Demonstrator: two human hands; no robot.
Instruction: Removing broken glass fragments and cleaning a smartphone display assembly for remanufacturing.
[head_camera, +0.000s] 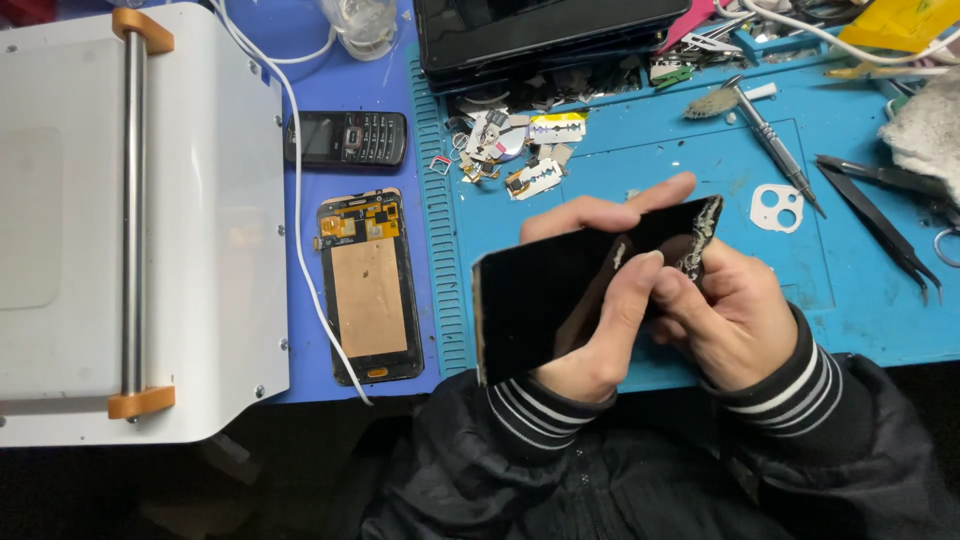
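Close before us, above the near edge of the blue work mat (870, 300), we hold a black phone screen panel (545, 300) tilted between both hands. Our left hand (600, 345) wraps it from underneath, fingers curled over its face; our right hand (735, 315) pinches the far end, thumb pressing beside the shattered corner (703, 232), where white cracks show. We judge the panel light, thin and stiff but brittle, its glass slick and the broken edge sharp, so the sound long edges look like the safest places to grip, away from that corner.

Left of us on the blue surface lies an opened phone (370, 290) with a copper-coloured back plate, and beyond it a small black keypad phone (346, 138). A white machine (200, 220) with a steel roller bar fills the far left, a white cable (300, 215) trailing beside it. Farther off sit razor blades (535, 180), loose scraps, a white camera-lens frame (777, 208), a precision screwdriver (775, 140), black tweezers (880, 215) and a dark stacked device (545, 35). Nothing crowds our hands.
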